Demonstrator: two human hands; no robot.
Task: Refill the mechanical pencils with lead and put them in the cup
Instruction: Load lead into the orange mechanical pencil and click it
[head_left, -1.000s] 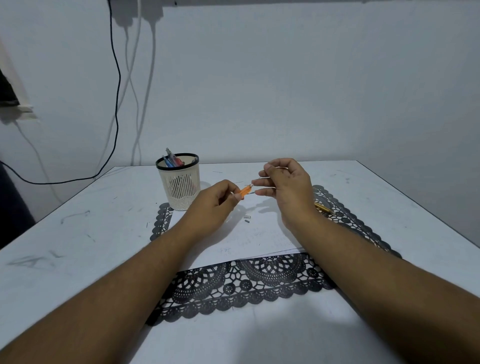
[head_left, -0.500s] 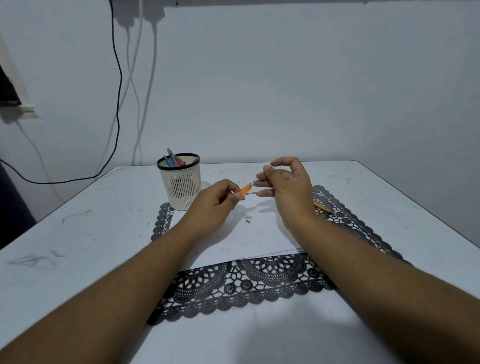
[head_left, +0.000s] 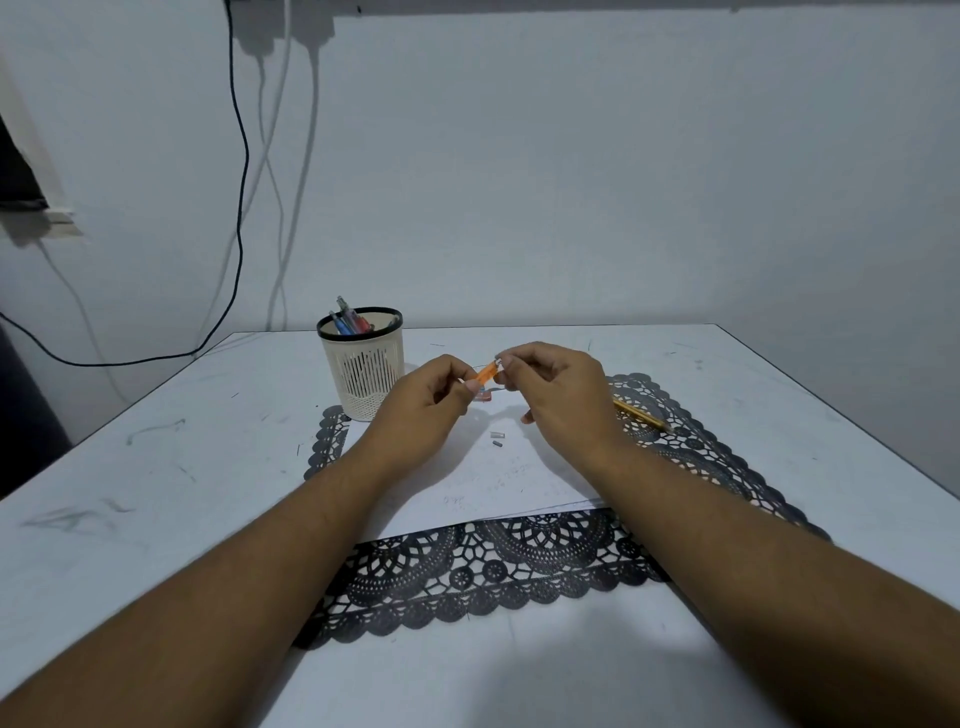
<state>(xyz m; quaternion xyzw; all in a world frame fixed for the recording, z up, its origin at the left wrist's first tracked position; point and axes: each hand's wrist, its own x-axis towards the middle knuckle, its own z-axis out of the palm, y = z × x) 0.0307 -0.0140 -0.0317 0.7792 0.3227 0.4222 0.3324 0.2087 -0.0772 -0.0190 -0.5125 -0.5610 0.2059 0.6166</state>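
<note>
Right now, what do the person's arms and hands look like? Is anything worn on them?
Both forearms are bare all the way to the bottom edge of the picture: no sleeves show. The left hand and the right hand wear no gloves, and no watch, bracelet or ring can be seen. The nails look short. No markings show on either arm.

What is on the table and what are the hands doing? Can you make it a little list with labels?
left hand: pinches the orange pencil
right hand: pinches something tiny at the pencil's far end, too small to tell
cup: upright, left of the hands, holds pens
yellow pencil: lies on the black lace mat, right of the hands
white paper: on the mat, two tiny parts lie on it
</note>
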